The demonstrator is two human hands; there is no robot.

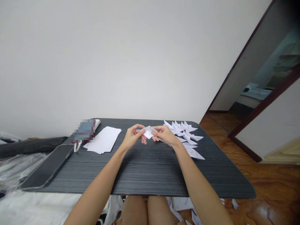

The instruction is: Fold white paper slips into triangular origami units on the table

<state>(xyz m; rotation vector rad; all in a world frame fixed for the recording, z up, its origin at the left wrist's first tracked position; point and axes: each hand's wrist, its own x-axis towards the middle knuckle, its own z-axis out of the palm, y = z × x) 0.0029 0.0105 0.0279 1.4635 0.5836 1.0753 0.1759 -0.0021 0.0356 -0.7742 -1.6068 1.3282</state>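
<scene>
Above the middle of the dark table, a small piece of folded white paper [149, 132] is held up between my two hands. My left hand [134, 137] pinches its left corner between thumb and fingers. At the opposite corner, my right hand [165, 135] grips it the same way, thumb in front. The paper shows a diamond-like outline with a crease down its middle. Just beyond my right hand lie several folded paper boats [187, 132] with pointed ends, some partly hidden by that hand. A loose stack of flat white paper sheets [105, 139] rests to the left of my left hand.
A phone [50, 167] lies at the table's [150, 175] left edge. Behind it, a pixelated object [84, 130] has a white cable [77, 147] at its near end. A white wall [140, 62] rises behind the table. Paper scraps [234, 203] lie on the wooden floor at right.
</scene>
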